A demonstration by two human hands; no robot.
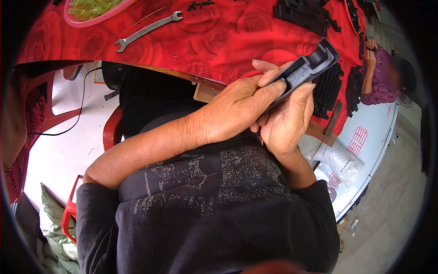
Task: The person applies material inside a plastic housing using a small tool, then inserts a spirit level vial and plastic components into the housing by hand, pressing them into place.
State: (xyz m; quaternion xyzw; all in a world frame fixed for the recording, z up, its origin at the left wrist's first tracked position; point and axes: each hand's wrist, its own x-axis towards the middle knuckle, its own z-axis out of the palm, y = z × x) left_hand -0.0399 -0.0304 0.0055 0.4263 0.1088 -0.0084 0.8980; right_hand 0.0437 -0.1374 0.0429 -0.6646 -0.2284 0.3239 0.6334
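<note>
A dark grey, channel-shaped plastic part (pixel 299 73) is held tilted above the near edge of the table, its open side up and its far end pointing up and right. My left hand (pixel 244 102) grips its lower left side, the thumb pressed into the channel. Round the lower right side closes my right hand (pixel 289 121), its thumb against the part's edge. The fingers beneath the part are mostly hidden, so whether anything else is in them does not show.
On the red rose-patterned tablecloth (pixel 219 36) lie an open-ended wrench (pixel 148 31) and a pink-rimmed basin (pixel 98 20) of yellow-green pieces. Black plastic parts (pixel 303 16) are stacked at the back right, with more (pixel 328 91) at the right edge. Another person (pixel 383 75) sits at far right.
</note>
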